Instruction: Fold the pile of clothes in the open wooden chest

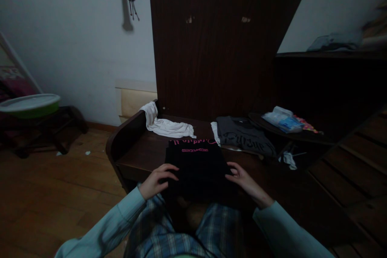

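Open air above black shirt (198, 173), dark panel (214, 60) behind

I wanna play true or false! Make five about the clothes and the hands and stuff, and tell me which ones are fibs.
1. The black cloth has pink lettering. True.
2. The sleeves are bright red. False: they're light blue-green.
3. The left hand and right hand are at opposite sides of the black cloth. True.
4. The grey cloth drapes over the bench arm. False: the white cloth does.
5. A green basin is off to the left. True.
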`<action>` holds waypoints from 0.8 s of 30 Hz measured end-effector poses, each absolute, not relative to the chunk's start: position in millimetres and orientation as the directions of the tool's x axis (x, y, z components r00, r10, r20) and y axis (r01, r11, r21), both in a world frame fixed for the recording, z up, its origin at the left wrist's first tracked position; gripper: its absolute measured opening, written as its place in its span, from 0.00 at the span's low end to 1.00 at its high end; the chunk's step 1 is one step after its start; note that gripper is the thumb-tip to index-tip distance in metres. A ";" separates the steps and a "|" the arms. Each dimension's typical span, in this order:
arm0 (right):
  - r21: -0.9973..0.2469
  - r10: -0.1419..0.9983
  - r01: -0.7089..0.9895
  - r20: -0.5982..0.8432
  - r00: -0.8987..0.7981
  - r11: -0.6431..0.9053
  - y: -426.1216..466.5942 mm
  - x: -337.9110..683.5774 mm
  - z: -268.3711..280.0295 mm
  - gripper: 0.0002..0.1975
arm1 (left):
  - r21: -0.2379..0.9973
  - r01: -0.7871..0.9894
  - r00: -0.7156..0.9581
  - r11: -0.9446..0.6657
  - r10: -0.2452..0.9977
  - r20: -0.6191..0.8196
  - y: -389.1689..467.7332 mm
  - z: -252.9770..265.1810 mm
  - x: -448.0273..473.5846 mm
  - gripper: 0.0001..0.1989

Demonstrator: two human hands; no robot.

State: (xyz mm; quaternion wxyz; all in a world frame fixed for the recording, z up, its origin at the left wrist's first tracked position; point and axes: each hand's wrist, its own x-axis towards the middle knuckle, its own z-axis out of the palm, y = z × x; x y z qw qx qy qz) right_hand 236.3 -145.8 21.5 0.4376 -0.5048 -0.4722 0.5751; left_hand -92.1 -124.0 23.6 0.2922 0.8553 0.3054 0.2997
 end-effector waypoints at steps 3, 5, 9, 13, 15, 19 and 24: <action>-0.995 0.992 -0.019 -0.096 -0.082 -0.098 -147.0 239.1 19.9 0.29 | 0.719 0.329 0.548 -0.612 0.744 0.382 -127.9 16.3 -92.4 0.15; -0.994 0.994 0.067 -0.090 -0.065 -0.085 -148.7 243.0 18.2 0.29 | 0.706 0.318 0.589 -0.632 0.716 0.376 -131.1 14.0 -93.5 0.16; -0.963 0.996 0.265 -0.068 -0.050 -0.052 -144.4 257.6 21.7 0.23 | 0.750 0.330 0.530 -0.574 0.770 0.356 -127.0 17.1 -100.1 0.21; -0.959 0.999 0.282 0.021 0.027 0.013 -114.5 265.9 35.1 0.21 | 0.891 0.388 0.090 -0.234 0.972 0.216 -96.7 22.0 -99.0 0.24; -0.951 0.999 0.308 0.001 0.040 -0.011 -91.9 260.9 36.5 0.20 | 0.947 0.313 0.051 -0.071 0.997 0.058 -76.1 20.7 -91.1 0.25; -0.917 0.996 0.388 -0.082 0.038 -0.091 -51.0 242.0 21.9 0.17 | 0.967 0.212 0.042 0.139 0.988 -0.151 -41.3 10.9 -73.0 0.26; -0.949 0.993 0.292 -0.114 0.040 -0.121 -21.9 231.1 1.3 0.14 | 0.934 0.348 -0.033 0.077 0.997 -0.070 -11.0 -0.3 -70.5 0.20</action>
